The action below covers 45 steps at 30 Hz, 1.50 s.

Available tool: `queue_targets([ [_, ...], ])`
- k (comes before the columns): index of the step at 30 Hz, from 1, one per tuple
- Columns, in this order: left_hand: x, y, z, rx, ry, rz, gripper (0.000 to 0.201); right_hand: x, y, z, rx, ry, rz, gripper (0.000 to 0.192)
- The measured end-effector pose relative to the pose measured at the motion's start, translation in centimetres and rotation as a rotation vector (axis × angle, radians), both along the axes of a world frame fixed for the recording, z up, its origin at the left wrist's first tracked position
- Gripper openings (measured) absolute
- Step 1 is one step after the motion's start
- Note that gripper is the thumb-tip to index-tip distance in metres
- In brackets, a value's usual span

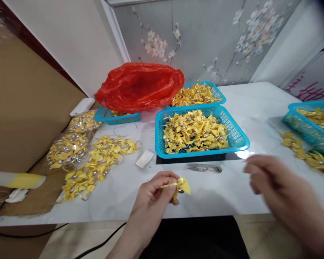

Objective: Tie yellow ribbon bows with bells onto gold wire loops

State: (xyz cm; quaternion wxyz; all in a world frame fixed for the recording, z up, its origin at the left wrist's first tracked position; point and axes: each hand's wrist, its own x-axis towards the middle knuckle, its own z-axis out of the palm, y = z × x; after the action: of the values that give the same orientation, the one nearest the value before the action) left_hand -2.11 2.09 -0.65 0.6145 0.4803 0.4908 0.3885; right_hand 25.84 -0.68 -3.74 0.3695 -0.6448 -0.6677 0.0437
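Pinched in my left hand (pixel 160 192) is a yellow ribbon bow (pixel 183 185) with a thin gold cord and a small bead on it. My right hand (pixel 272 180) is off to the right above the table, smeared by motion, and its fingertips are too blurred to read. Between the hands and the middle basket lie small thread snips (pixel 205 168). Just beyond them, a blue basket (pixel 202 155) holds many similar yellow bows (pixel 195 131) with silvery beads.
Loose yellow bows (pixel 97 165) and filled clear bags (pixel 67 149) lie at left. A red plastic bag (pixel 140 88) covers part of a blue basket (pixel 118 118). Another basket (pixel 307 126) stands at right. A white paper piece (pixel 145 158) lies near the snips.
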Motion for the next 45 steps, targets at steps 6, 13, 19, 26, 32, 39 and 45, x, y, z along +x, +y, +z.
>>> queue_targets([
  [6, 0.7, -1.0, 0.9, 0.032, 0.077, 0.078, 0.009, -4.6, 2.9, -4.1, 0.036, -0.268, 0.189, 0.034],
  [13, 0.8, -2.0, 2.0, 0.257, 0.245, 0.149, 0.017, -4.6, 3.3, -4.2, -0.008, -0.384, 0.256, 0.025],
  [19, 1.8, -2.4, 3.2, 0.230, 0.373, 0.250, 0.011, -4.5, 2.3, -2.5, -0.029, -0.190, 0.233, 0.024],
  [26, 1.8, -2.0, 1.8, 0.183, 0.394, 0.124, 0.019, -6.7, -0.4, 3.5, -0.298, 0.438, 0.561, 0.008],
  [32, 1.5, -2.4, 1.7, 0.390, 0.284, 0.049, 0.035, -8.7, 1.9, 3.7, -0.467, 0.685, 0.480, 0.026],
  [39, 0.4, -1.9, 2.6, 0.624, 0.421, -0.171, 0.037, -8.3, 1.9, 3.8, -0.491, 0.743, 0.550, 0.020],
  [45, 0.5, -1.6, 2.7, 0.640, 0.494, -0.159, 0.033, -5.4, 0.2, 3.9, -0.244, 0.297, 0.605, 0.019],
])
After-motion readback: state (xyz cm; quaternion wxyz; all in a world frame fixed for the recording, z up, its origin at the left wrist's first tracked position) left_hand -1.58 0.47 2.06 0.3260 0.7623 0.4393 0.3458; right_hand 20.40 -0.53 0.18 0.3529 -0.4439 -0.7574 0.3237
